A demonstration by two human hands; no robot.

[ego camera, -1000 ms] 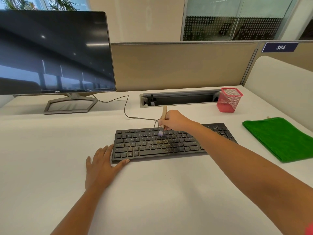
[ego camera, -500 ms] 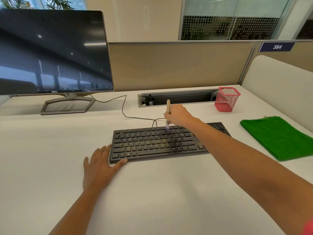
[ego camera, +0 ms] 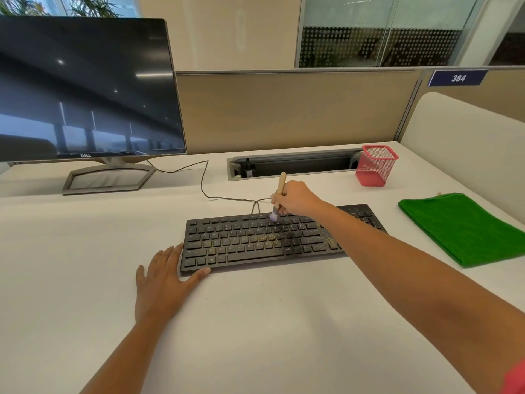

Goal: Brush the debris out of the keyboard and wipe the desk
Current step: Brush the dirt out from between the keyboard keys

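Note:
A black keyboard (ego camera: 244,243) lies on the white desk (ego camera: 255,322), with yellowish debris scattered over its middle and right keys. My right hand (ego camera: 298,199) grips a small wooden-handled brush (ego camera: 279,186) upright, its pale bristles touching the top key rows near the middle. My left hand (ego camera: 163,282) lies flat on the desk with straight fingers, the thumb against the keyboard's front left corner. A folded green cloth (ego camera: 463,228) lies at the right, apart from both hands. My right forearm hides part of the keyboard's right end.
A dark monitor (ego camera: 85,89) on a metal stand is at the back left. The keyboard's cable (ego camera: 204,183) runs back across the desk. A red mesh cup (ego camera: 375,166) stands beside an open cable tray (ego camera: 292,166). Partition walls close the back and right.
My right hand has carried the brush from the middle key rows back and to the right, up to the keyboard's top rows. My left hand has stayed in place.

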